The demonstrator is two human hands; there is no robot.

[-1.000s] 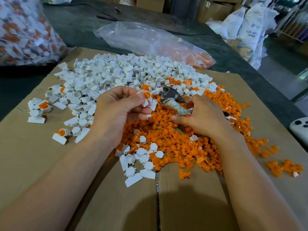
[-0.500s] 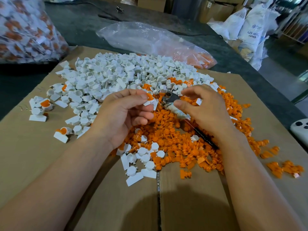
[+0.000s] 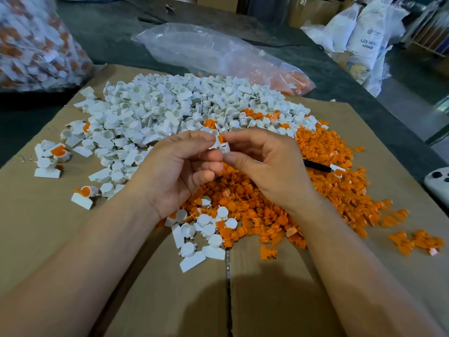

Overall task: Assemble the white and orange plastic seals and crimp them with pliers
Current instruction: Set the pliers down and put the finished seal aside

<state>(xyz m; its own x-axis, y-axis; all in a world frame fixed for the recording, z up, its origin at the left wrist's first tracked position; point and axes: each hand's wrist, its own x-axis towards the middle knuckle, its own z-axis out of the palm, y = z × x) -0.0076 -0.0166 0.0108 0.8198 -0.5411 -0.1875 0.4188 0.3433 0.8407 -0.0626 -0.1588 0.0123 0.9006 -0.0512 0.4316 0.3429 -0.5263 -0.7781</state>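
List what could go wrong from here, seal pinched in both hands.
1. The seal is only pinched between the left hand and right hand; a slip could lose it among the orange inserts below.
2. The pliers lie half-hidden behind the right hand; grabbing them may scatter parts.
3. White seal bodies sit by the cardboard seam and might slip in.

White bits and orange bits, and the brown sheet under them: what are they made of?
White bits: look like hard moulded plastic, smooth, slightly glossy, all the same shape. Orange bits: likely the same plastic, with crisp moulded ridges. Brown sheet: cardboard, probably; matt, with a seam down the middle.
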